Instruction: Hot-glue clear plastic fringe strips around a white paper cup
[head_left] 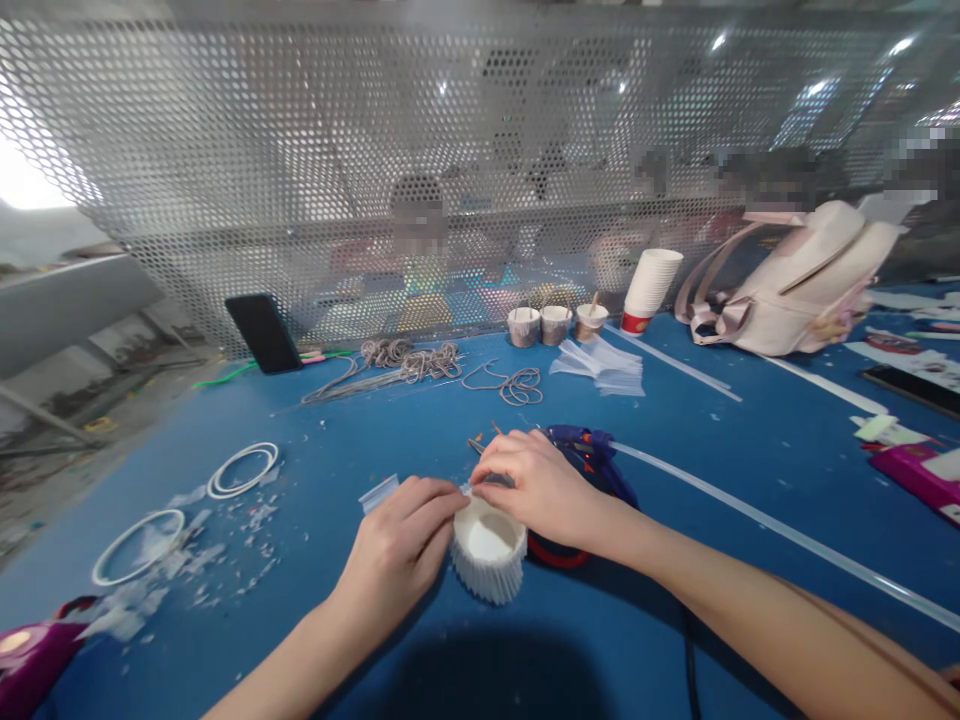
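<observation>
A white paper cup (pixel 489 545) stands upright on the blue table, its outside ringed with narrow folded paper strips. My left hand (pixel 409 535) is closed at the cup's left rim, fingertips pressed against it. From the right, my right hand (pixel 536 485) pinches at the far side of the same rim; whatever lies between its fingertips is hidden. Just beyond my right hand is a blue glue gun (pixel 581 437) with a long clear glue stick (pixel 750 515) running out to the right. A small translucent folded strip (pixel 379 493) rests to the left of my left hand.
White strips (pixel 598 366) lie ahead, near three small cups (pixel 555 326) and a cup stack (pixel 651 290). Grey cord (pixel 431 362) and a phone (pixel 262 333) are farther left. Rings (pixel 244 471) and scraps lie left. A backpack (pixel 802 280) leans against the perforated screen (pixel 337 150).
</observation>
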